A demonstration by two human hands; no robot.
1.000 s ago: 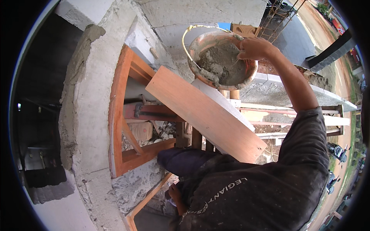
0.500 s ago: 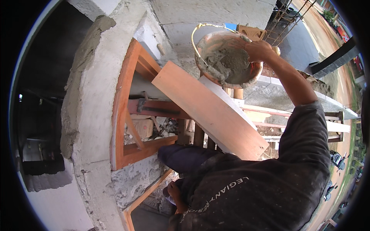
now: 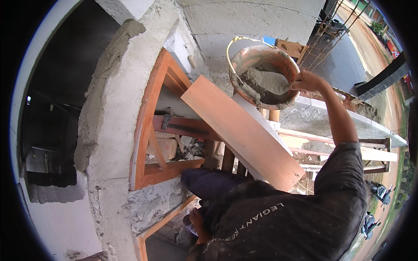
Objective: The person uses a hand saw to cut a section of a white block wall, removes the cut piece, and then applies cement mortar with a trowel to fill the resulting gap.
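Observation:
A mortar bucket [image 3: 294,68] with a yellow-wrapped wire handle stands at the upper middle, its inside crusted with wet grey mortar [image 3: 251,78]. My right hand [image 3: 306,81] is closed at the bucket's right rim on a trowel, whose handle is mostly hidden by my fingers. The trowel's blade [image 3: 271,82], coated in mortar, lies inside the bucket. My left hand [image 3: 198,221] is low beside my dark-clothed body, near a wooden frame edge; its fingers are largely hidden. A wide orange-brown board [image 3: 244,132] slants between the bucket and my body.
An orange wooden frame [image 3: 146,124] stands against the rough concrete wall edge [image 3: 109,117] on the left. Rubble [image 3: 190,148] shows through it. Thin steel bars [image 3: 328,37] rise behind the bucket. Long rails [image 3: 305,135] run to the right, with parked motorbikes [image 3: 380,191] beyond.
My right hand has drawn back lower and rightward against the bucket, and the mortar-coated trowel blade now shows inside. The whole view has shifted slightly. The board stays in place.

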